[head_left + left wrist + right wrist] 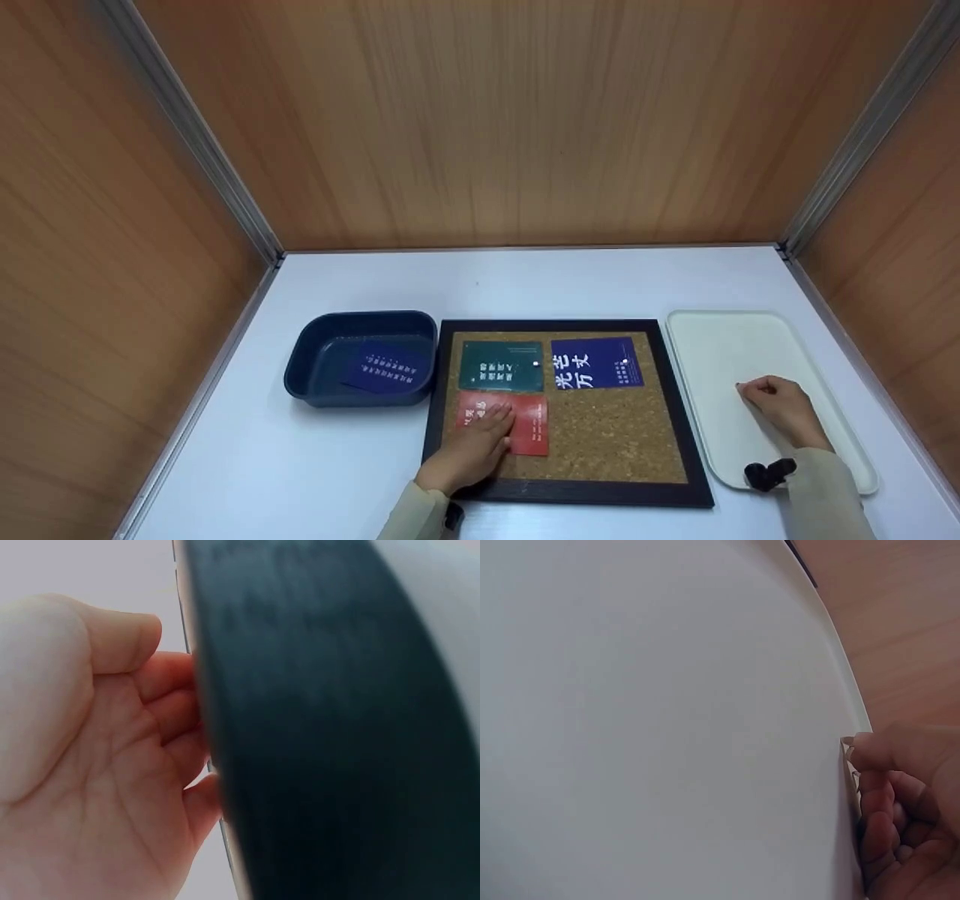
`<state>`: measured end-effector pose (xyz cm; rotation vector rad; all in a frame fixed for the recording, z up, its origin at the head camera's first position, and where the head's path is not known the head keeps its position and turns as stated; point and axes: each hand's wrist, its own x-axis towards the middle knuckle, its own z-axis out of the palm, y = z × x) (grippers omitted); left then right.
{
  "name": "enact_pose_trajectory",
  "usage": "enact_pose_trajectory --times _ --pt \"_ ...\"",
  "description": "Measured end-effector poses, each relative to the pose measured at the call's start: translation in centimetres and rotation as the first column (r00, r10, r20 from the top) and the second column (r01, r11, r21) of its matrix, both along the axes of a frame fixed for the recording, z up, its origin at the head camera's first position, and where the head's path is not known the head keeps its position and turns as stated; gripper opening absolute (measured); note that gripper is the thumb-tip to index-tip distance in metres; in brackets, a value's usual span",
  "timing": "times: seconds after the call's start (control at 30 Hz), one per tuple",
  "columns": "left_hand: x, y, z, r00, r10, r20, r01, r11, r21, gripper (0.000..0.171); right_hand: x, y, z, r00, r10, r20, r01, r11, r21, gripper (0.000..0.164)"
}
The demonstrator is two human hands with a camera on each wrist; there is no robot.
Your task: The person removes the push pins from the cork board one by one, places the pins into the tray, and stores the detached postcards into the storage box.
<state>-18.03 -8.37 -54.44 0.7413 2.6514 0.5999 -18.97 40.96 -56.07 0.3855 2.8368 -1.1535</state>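
Note:
My left hand (470,451) lies with its fingers straight on a red card (531,435), covering part of it. The card is on a dark-framed cork board (615,442). Above the red card is a green card (501,366), and right of that a blue card (598,363); each bears a small white dot like a pin head. My right hand (780,405) is over a pale tray (727,341), thumb and fingers bent and their tips close together. In the right wrist view the right hand (907,802) has curled fingers; whether anything is between the tips cannot be made out.
Left of the board stands a dark blue bin (322,330) with a blue card (382,367) inside. Wood-grain panels (525,135) wall the white table (360,472) at the back and sides. A dark blurred band (322,727) covers much of the left wrist view.

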Motion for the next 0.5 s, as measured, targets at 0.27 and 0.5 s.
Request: enact_pose_trajectory --times 0.27,0.5 --pt "-0.05 -0.08 -0.07 1.000 -0.005 -0.011 0.005 1.000 -0.011 0.048 0.00 0.02 -0.10 1.000 -0.019 0.010 0.019 1.000 -0.023 0.049" --pt "0.04 -0.04 -0.06 0.998 -0.029 -0.053 0.027 0.999 -0.029 0.048 0.05 0.17 0.22 0.999 -0.013 0.029 0.015 0.998 -0.058 0.049"
